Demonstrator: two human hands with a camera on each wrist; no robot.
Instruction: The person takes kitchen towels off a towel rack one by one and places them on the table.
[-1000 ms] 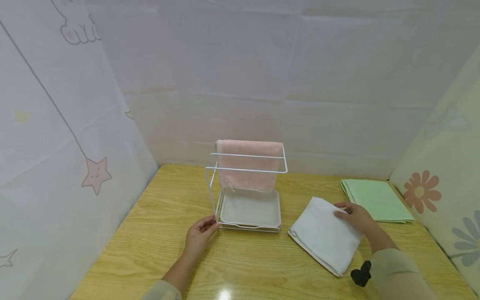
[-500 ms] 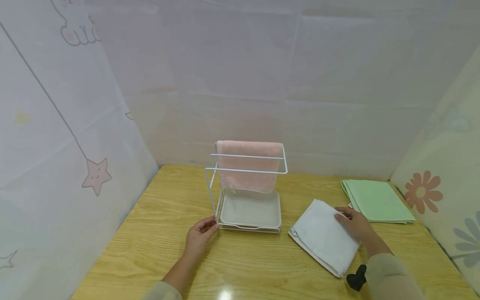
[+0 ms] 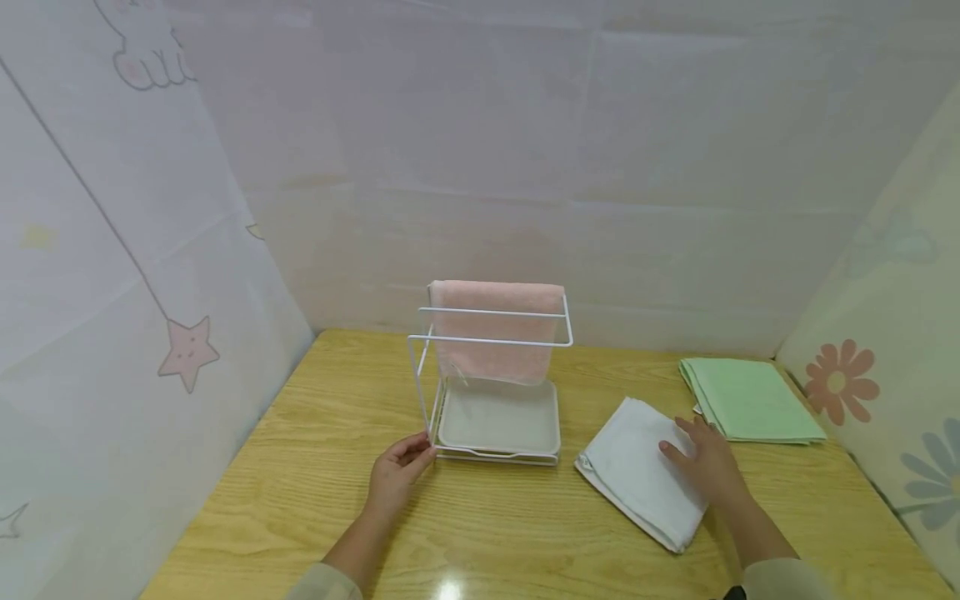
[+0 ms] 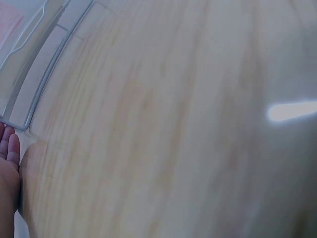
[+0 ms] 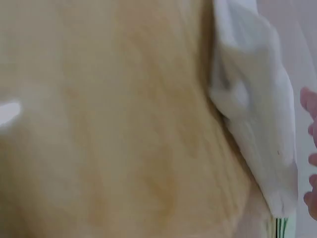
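A white wire towel rack (image 3: pixel 491 342) stands mid-table with a pink towel (image 3: pixel 495 367) draped over its rear bar. My left hand (image 3: pixel 397 479) pinches the rack's front left corner near the base; in the left wrist view the fingers (image 4: pixel 12 148) meet that wire corner. To the right, a folded white towel (image 3: pixel 641 475) lies turned at an angle. Over its right side is my right hand (image 3: pixel 708 467), fingers spread and nothing gripped. In the right wrist view a gap shows between the fingers (image 5: pixel 313 129) and the towel.
A pale tray (image 3: pixel 501 417) sits in the rack's base. A folded green towel (image 3: pixel 753 400) lies at the table's back right. Printed cloth walls (image 3: pixel 480 150) enclose the wooden table (image 3: pixel 330 392) at the back and sides.
My right hand's fingers have come off the white towel and spread, and its forearm has shifted. The left hand stays at the rack's corner; the towels have hardly moved.
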